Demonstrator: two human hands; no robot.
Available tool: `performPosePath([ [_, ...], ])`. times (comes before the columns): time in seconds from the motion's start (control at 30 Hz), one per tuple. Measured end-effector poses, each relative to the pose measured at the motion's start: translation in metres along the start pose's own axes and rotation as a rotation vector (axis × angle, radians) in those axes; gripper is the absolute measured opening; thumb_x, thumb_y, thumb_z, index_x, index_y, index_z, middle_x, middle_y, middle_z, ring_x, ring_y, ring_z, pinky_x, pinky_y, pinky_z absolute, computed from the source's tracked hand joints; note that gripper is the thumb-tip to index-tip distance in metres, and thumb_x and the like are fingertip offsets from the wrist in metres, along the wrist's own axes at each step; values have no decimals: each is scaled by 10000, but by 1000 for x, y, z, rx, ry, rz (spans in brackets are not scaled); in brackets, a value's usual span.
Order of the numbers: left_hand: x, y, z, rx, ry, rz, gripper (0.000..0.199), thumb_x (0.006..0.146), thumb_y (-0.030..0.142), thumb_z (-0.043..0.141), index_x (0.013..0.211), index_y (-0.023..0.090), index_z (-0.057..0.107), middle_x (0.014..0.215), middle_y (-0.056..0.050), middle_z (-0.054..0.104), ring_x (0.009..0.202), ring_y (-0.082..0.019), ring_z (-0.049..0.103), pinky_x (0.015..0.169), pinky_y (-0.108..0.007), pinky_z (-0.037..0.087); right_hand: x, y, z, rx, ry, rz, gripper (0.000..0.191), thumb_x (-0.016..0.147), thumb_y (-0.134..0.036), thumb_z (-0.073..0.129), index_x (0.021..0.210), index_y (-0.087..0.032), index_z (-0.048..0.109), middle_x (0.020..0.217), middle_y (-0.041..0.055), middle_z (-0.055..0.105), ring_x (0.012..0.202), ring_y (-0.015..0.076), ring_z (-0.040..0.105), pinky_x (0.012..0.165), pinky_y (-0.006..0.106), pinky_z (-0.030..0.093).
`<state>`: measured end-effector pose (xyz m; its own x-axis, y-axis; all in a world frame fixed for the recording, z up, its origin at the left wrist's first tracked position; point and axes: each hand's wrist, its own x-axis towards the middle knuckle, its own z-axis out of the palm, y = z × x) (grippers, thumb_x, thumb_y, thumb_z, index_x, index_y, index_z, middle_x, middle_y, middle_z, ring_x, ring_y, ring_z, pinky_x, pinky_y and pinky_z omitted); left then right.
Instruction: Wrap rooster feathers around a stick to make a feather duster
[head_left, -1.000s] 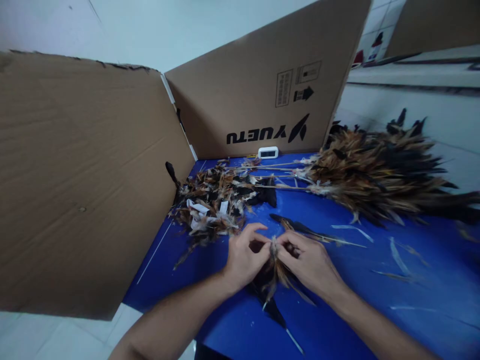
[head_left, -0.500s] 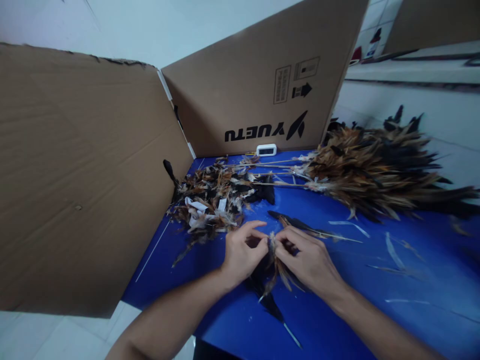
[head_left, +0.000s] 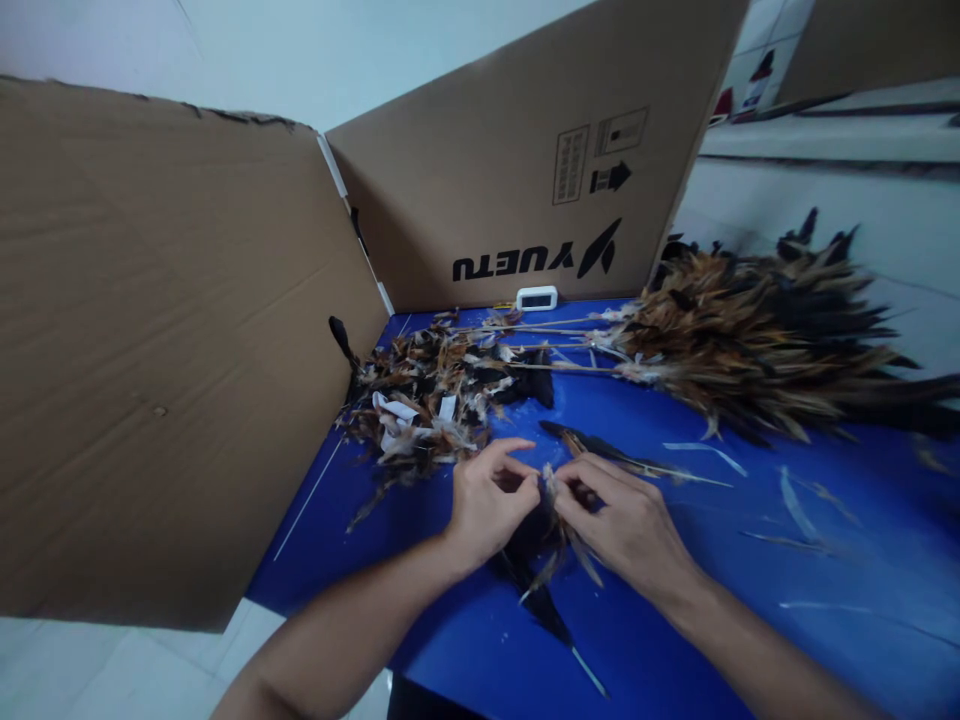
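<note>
A small bundle of brown and grey feathers (head_left: 551,500) is held over the blue table, its pale fluffy end up and its longer feathers fanning downward. My right hand (head_left: 611,505) pinches it near the top between thumb and fingers. Just left of the bundle, my left hand (head_left: 491,500) has thumb and a finger pressed together, with another finger raised above them; what they grip is too small to make out. Under the hands lies a black feather (head_left: 544,605) with a bare pale quill. Behind the right hand rests a dark feather (head_left: 600,450) with a long stem.
A heap of loose feathers (head_left: 420,400) with white scraps lies at the left. Feather dusters on thin sticks (head_left: 757,340) fill the back right. Cardboard walls (head_left: 510,170) stand behind and left. A small white display device (head_left: 537,298) and a clear strip (head_left: 705,455) are on the blue table (head_left: 645,640).
The right hand and the bundle have shifted slightly right, leaving a little more gap to the left fingertips. The whole view has moved a bit too.
</note>
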<state>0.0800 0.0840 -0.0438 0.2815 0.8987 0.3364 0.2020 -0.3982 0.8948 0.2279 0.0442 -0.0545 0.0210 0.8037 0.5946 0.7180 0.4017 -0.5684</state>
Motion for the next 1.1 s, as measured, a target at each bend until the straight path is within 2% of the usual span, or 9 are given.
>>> performPosePath([
  [1.1, 2, 0, 1, -39, -2, -70, 324, 678, 112, 605, 994, 177, 630, 687, -1, 691, 633, -138, 653, 640, -238, 531, -1, -4, -4, -133, 41, -31, 141, 818, -188, 502, 725, -202, 606, 702, 2, 622, 621, 127, 593, 627, 243, 441],
])
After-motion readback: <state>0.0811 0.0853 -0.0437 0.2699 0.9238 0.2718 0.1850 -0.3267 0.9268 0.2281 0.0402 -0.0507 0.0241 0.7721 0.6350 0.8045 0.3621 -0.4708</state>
